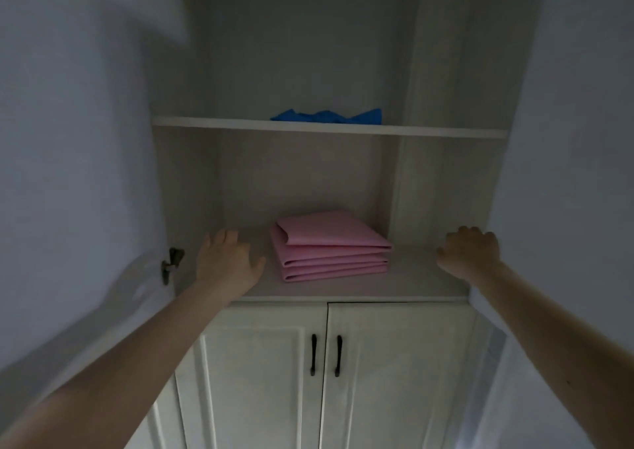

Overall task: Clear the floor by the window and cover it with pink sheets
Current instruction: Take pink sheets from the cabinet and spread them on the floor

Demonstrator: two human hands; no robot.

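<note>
Open cupboard (446,181) — pink sheets (329,246) lying folded on lower shelf (411,277), blue cloth (326,116) above, left hand (228,259) held open beside sheets, right hand (470,251) curled — grip unclear.

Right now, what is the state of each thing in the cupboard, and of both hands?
pink sheets: folded, stacked on lower shelf, untouched
blue cloth: crumpled on upper shelf
upper doors: open
lower doors: closed
left hand: open, beside the sheets
right hand: curled on the right door's edge
</note>
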